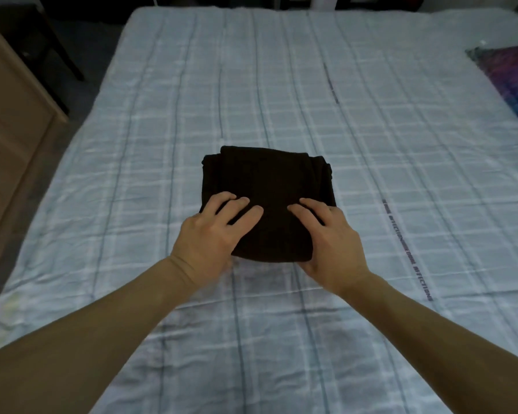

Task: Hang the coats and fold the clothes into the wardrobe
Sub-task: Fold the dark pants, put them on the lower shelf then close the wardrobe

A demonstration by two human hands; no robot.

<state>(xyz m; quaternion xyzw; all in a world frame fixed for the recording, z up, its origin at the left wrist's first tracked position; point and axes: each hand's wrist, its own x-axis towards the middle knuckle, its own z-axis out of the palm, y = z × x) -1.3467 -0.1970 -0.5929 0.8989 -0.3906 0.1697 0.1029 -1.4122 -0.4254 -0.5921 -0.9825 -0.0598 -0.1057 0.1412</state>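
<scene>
That dark garment [266,201] is folded into a thick soft bundle, so it should be light but floppy (layers will slide apart if you grab only the top). I'd scoop under the near edge. Left hand [214,231] and right hand [329,237] lie on its near corners, fingers loosely spread on top, thumbs hidden.

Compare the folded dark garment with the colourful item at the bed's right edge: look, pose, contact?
The folded dark brown garment is plain and sits mid-bed; the purple-and-blue patterned item is multicoloured and lies at the right edge, cut off by the frame.
The left hand and right hand rest on the dark garment; nothing touches the patterned item.
Both lie on the pale blue checked bedsheet.
</scene>
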